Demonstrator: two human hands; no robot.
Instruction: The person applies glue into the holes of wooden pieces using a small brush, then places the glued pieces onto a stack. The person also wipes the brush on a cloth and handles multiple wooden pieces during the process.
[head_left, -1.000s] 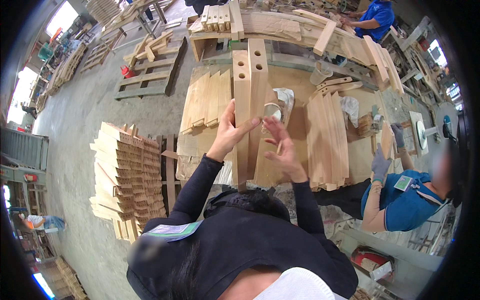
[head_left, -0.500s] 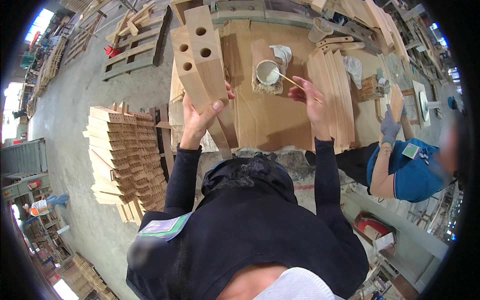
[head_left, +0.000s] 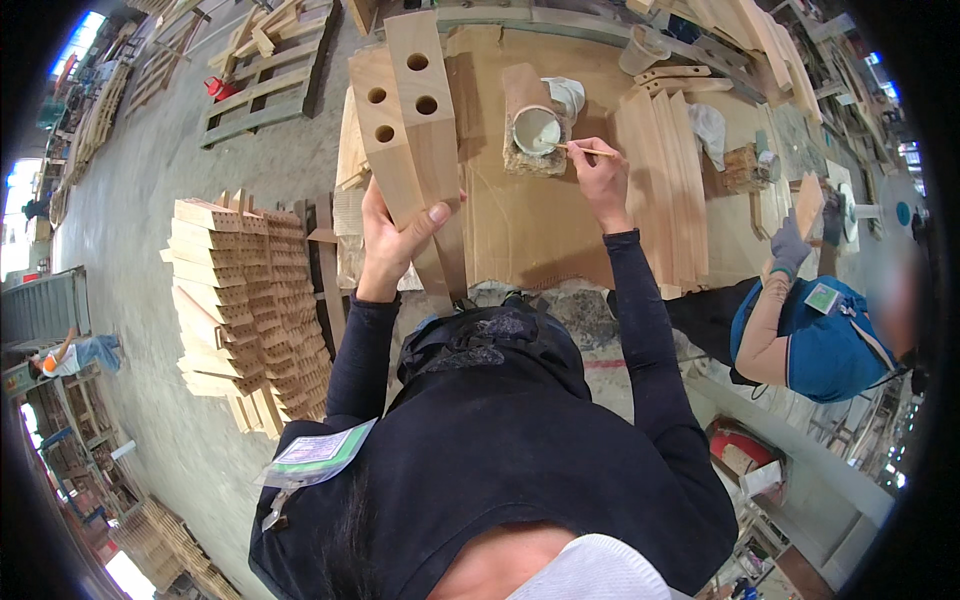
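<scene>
Two long wooden pieces (head_left: 407,150), each with a pair of round holes near the far end, lie side by side in my left hand (head_left: 390,235). Its thumb presses on their upper face and the fingers wrap around from beneath. My right hand (head_left: 602,185) pinches a thin wooden stick (head_left: 590,150), whose tip reaches into an open cup of white paste (head_left: 537,131). The cup lies tilted on a rough block (head_left: 535,163) on the cardboard-covered table (head_left: 540,235). A crumpled white plastic bag (head_left: 565,95) touches the cup's far right side.
Long wooden boards (head_left: 665,190) lie to the right of my right hand. A tall stack of drilled wooden pieces (head_left: 240,310) stands at left. A clear plastic cup (head_left: 643,50) is at the back. At right, a co-worker in a blue shirt (head_left: 830,340) holds a wooden piece (head_left: 810,205).
My right hand has moved left and toward the cup, its fingers closing in a pinch on the stick, which now lies flatter. The wooden pieces in my left hand have shifted slightly right.
</scene>
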